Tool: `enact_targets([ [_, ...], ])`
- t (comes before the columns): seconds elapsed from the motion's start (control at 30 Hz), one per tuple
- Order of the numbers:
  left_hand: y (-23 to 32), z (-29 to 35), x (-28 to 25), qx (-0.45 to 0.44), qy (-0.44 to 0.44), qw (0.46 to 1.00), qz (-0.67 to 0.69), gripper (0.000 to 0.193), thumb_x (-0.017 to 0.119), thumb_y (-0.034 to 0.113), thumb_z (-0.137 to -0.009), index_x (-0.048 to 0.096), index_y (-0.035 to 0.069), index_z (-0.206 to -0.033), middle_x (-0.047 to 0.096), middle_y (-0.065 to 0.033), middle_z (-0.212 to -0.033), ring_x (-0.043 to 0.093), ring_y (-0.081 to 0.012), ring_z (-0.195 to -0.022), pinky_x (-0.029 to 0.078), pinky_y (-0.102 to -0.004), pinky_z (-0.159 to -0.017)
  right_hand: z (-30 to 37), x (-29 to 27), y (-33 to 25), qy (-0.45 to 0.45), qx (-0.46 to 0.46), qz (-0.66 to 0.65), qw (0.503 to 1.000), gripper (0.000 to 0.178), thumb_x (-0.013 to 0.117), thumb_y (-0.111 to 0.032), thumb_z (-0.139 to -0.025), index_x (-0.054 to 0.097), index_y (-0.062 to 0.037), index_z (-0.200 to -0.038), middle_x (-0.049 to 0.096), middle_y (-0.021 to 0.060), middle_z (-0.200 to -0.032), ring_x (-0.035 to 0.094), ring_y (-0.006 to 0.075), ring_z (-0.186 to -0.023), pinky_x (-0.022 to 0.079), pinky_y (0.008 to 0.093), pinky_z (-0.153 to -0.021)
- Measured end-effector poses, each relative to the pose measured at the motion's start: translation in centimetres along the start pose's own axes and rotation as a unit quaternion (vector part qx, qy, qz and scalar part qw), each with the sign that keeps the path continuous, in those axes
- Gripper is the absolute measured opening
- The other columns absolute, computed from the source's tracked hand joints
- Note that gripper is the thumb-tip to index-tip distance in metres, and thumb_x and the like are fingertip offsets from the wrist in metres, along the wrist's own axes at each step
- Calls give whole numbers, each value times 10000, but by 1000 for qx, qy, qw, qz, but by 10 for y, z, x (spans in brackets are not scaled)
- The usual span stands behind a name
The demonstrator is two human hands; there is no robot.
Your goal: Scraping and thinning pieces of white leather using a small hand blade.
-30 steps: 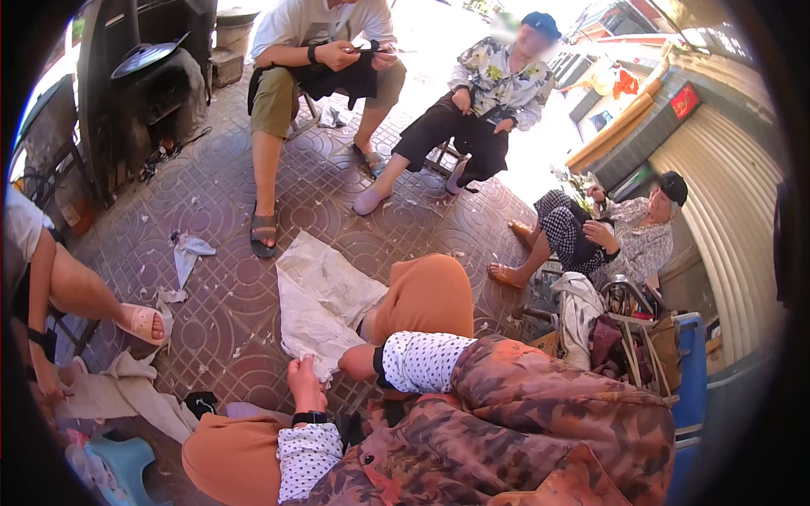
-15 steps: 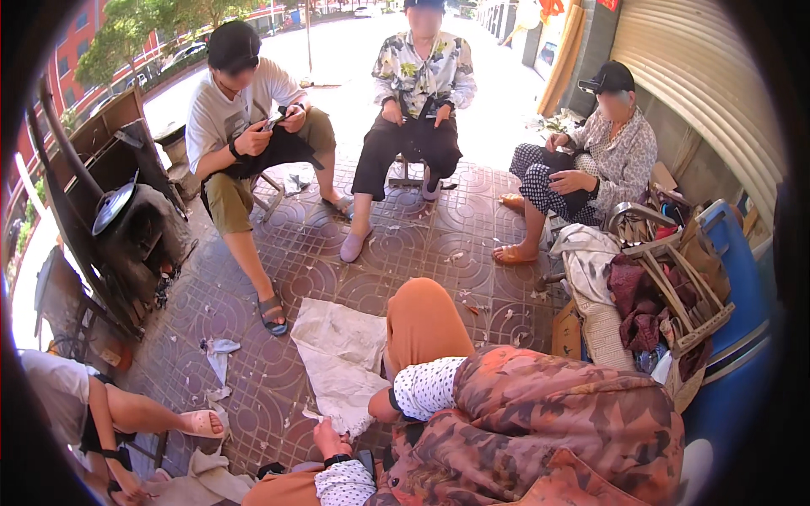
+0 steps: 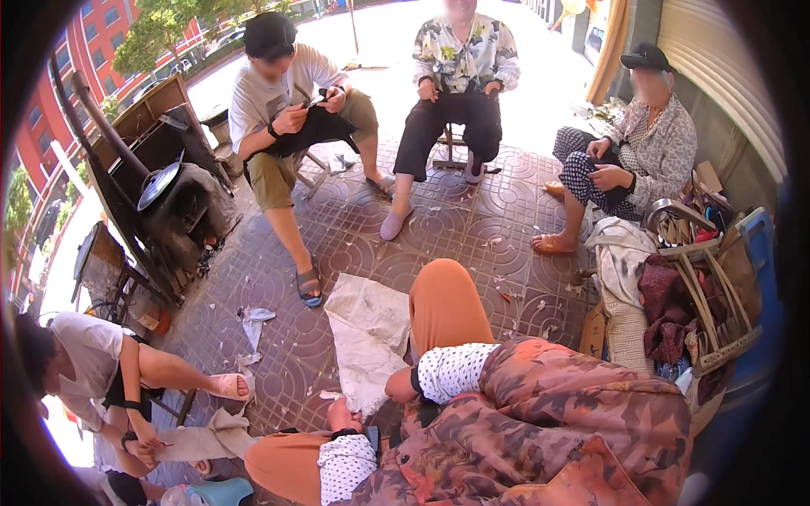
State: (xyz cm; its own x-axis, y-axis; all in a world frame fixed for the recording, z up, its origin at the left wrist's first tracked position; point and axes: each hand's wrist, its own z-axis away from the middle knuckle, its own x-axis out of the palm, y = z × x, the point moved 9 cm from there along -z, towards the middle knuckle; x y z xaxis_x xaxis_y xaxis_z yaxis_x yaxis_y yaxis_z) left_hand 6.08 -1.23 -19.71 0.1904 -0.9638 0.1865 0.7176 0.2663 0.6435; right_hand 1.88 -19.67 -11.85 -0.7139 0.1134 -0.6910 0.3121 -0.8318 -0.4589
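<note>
A cream cloth [image 3: 364, 325] hangs from my lap toward the paved floor, its lower corner bunched near my hands. My left hand [image 3: 341, 415], with a dark watch at the wrist, is closed at the cloth's bunched edge and seems to pinch it. A small white scrap pokes out beyond its fingertips. My right hand [image 3: 399, 385] rests bent against the cloth's right edge, below a black wristband. Its fingers are turned away and hidden, so what they hold does not show. Dotted white sleeves cover both my forearms.
Several people sit around me on low stools. A sooty stove [image 3: 190, 207] stands at the left. Stools, bags and cloths pile beside a blue chair [image 3: 759, 278] at the right. White scraps [image 3: 255, 325] litter the tiles. A beige cloth [image 3: 207, 438] lies across the lower-left person's lap.
The view has shifted left and down, so the scene sits farther right and more of the lower-left person shows. My hands keep about the same place at the cloth.
</note>
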Motion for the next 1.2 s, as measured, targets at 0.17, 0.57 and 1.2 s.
enact_targets([
  [0.17,14,17,6,-27,-10,999,24,188,510,251,-982,595,84,-971,668,-73,-863,574,-202,-570,300,-279,-375,6,-2,-11,27,-84,9,996,279,618,-243,-858,736,-29,-993,714,215,-968,675,400,-925,525,482,-831],
  [0.57,22,-23,-25,-71,-69,993,66,295,459,374,-974,631,146,-904,599,-2,-712,393,-161,-468,282,-296,-415,22,-29,-37,83,-147,-36,985,394,790,-353,-744,728,-12,-932,704,221,-867,679,407,-837,526,502,-744],
  [1.2,24,-14,6,-38,-35,992,113,289,471,344,-1043,646,116,-1079,695,7,-924,568,-134,-655,328,-260,-420,16,-61,-13,122,-66,-287,948,272,596,-299,-941,698,-60,-1019,702,126,-862,671,277,-785,527,434,-695],
])
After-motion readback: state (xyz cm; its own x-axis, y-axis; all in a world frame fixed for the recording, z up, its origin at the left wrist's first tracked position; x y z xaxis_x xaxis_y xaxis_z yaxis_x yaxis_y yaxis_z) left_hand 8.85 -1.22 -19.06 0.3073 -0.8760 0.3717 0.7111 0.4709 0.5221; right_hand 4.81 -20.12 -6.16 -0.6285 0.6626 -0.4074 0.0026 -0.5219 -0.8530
